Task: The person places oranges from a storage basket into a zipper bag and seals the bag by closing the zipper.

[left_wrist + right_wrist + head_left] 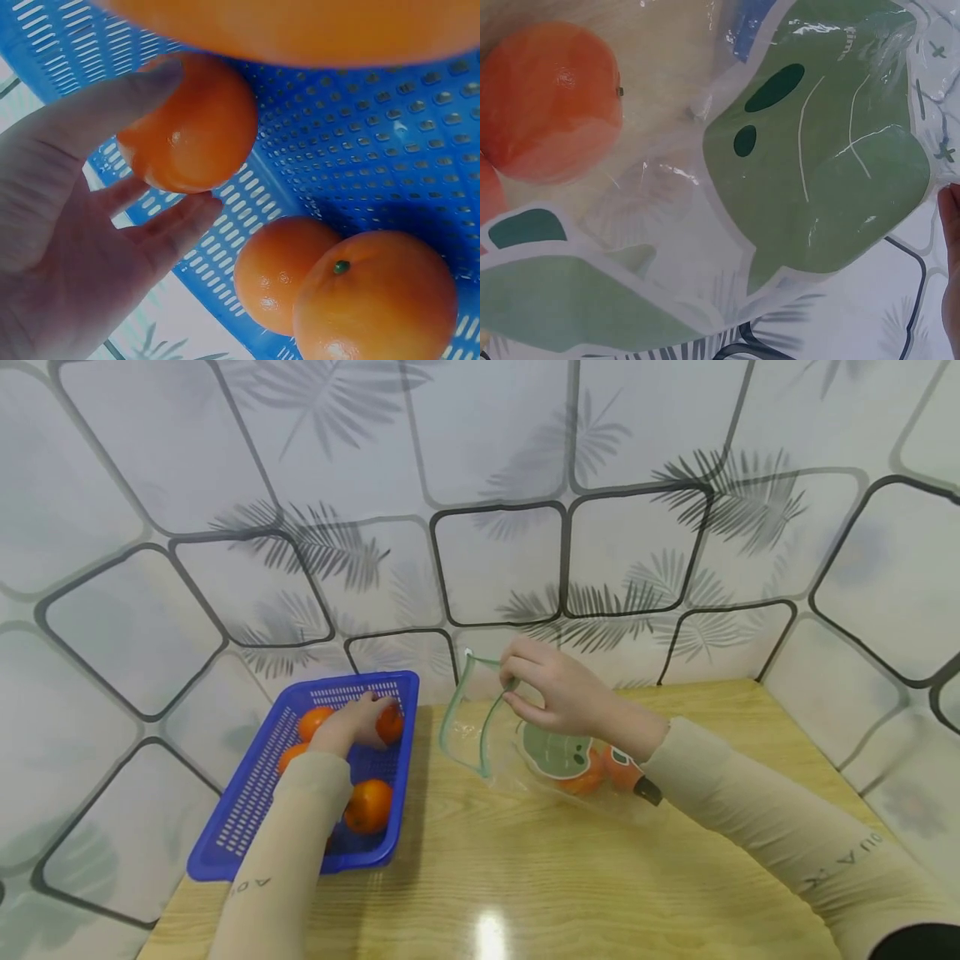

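Observation:
Inside the blue plastic basket (412, 752), my left hand (363, 720) curls its thumb and fingers around an orange (196, 131) near the far right corner. More oranges (368, 807) lie in the basket, two of them side by side in the left wrist view. To the right, my right hand (553, 687) pinches the mouth edge of a clear zip bag (555, 750) printed with green leaf shapes. Its green-edged mouth gapes toward the basket. Oranges (551, 101) show through the plastic in the bag's lower part, partly covered by the print and my forearm.
Basket and bag are on a light wooden table (450, 868). A wall (495, 564) with a tile-and-leaf pattern rises directly behind it and along both sides. A black rounded object (918, 943) pokes into the bottom right corner.

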A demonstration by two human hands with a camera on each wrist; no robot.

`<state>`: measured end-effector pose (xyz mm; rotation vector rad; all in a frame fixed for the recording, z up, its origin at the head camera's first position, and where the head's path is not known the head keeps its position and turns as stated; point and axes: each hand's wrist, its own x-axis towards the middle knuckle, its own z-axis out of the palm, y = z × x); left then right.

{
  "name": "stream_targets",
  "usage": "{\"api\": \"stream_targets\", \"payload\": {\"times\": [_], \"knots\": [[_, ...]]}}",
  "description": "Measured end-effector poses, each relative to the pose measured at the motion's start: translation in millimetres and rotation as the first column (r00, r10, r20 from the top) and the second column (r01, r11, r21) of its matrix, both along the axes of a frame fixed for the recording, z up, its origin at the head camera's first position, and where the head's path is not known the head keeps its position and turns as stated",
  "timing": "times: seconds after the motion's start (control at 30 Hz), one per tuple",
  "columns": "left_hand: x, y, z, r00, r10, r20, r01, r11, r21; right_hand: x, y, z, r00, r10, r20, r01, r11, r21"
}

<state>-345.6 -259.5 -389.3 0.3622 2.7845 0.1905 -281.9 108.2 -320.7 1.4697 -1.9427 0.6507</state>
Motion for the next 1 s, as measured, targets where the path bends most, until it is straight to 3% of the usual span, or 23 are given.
{"api": "stream_targets", "payload": {"times": [0.1, 0.17, 0.33, 0.5, 1.0], "knots": [[-7.9, -7.2, -10.6, 0.999, 0.015, 0.03, -0.015, 1.0, -0.011, 0.6, 0.6, 0.3, 1.0, -0.006, 0.001, 0.006, 1.0, 0.005], [-7.9, -7.8, -11.7, 0.998, 0.021, 0.059, -0.021, 1.0, -0.013, 0.9, 1.2, 0.5, 1.0, -0.012, 0.001, 0.012, 1.0, 0.006], [9.5, 0.5, 2.2, 0.994, 0.021, 0.109, -0.021, 1.0, -0.002, 1.8, 3.2, 0.4, 1.0, -0.026, 0.008, 0.026, 1.0, 0.008], [11.8, -0.3, -0.2, 0.989, 0.052, 0.135, -0.052, 0.999, -0.007, 1.7, 3.8, -0.1, 1.0, -0.022, 0.005, 0.022, 1.0, 0.008], [12.1, -2.5, -9.6, 0.997, -0.018, 0.079, 0.021, 0.999, -0.04, 4.5, 4.8, 0.6, 0.999, -0.033, 0.014, 0.033, 0.999, 0.011]]}}
